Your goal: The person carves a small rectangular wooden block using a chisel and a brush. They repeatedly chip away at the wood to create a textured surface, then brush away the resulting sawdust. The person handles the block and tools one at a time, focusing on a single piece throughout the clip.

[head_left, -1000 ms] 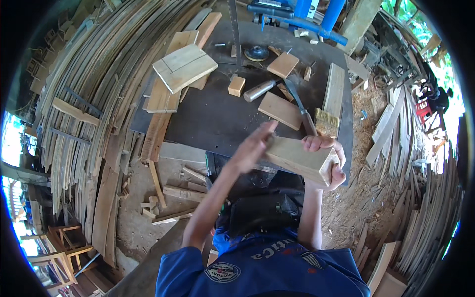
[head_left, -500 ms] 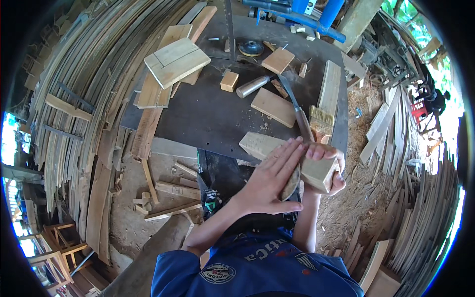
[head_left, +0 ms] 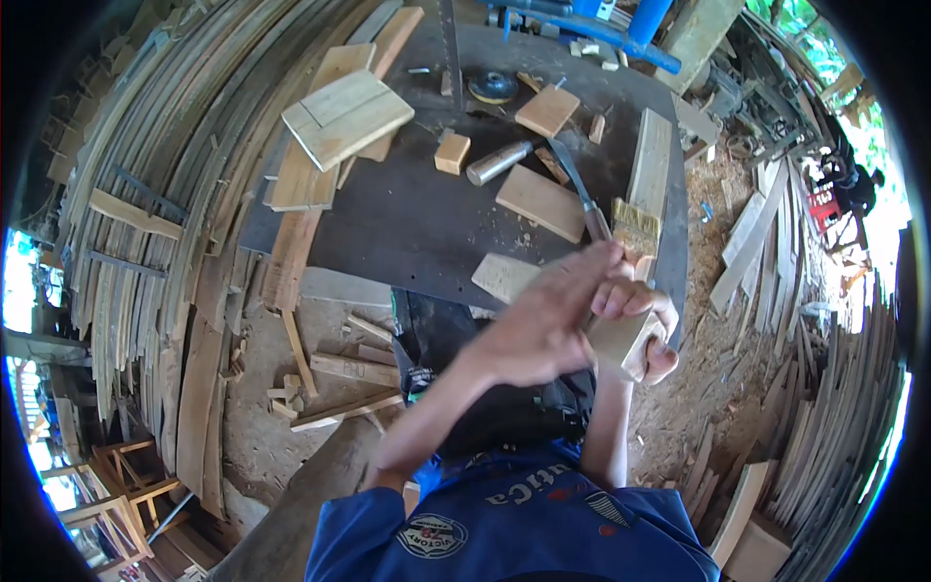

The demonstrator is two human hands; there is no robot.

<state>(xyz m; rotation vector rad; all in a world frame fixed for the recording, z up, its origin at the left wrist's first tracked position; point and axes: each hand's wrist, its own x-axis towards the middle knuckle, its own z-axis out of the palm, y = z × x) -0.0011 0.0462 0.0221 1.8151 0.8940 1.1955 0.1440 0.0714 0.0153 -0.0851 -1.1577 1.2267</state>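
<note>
My right hand (head_left: pixel 640 330) grips a squared wooden block (head_left: pixel 613 339) at its near end, fingers curled over it and thumb beneath. Across the block lies my left hand (head_left: pixel 543 325), smeared by motion, with its fingers stretched out. A thin, curved brownish piece was visible under that palm half a second ago; the blur now hides it. A pale wooden end (head_left: pixel 506 278) shows past my left hand, seemingly the same block's far end. Just beyond my hands are a curved blade with a wooden handle (head_left: pixel 596 225) and a paintbrush (head_left: pixel 636 225).
On the dark table (head_left: pixel 388 233) lie a flat board (head_left: pixel 538 202), a small wood cube (head_left: pixel 452 153), a metal cylinder (head_left: pixel 499 163) and a black disc (head_left: pixel 494 87). Boards (head_left: pixel 347 116) are stacked at its left. Long planks (head_left: pixel 136 242) stand farther left; offcuts (head_left: pixel 354 369) litter the floor.
My left hand has slid forward and right across the block and is now blurred. My right hand keeps its grip in nearly the same place.
</note>
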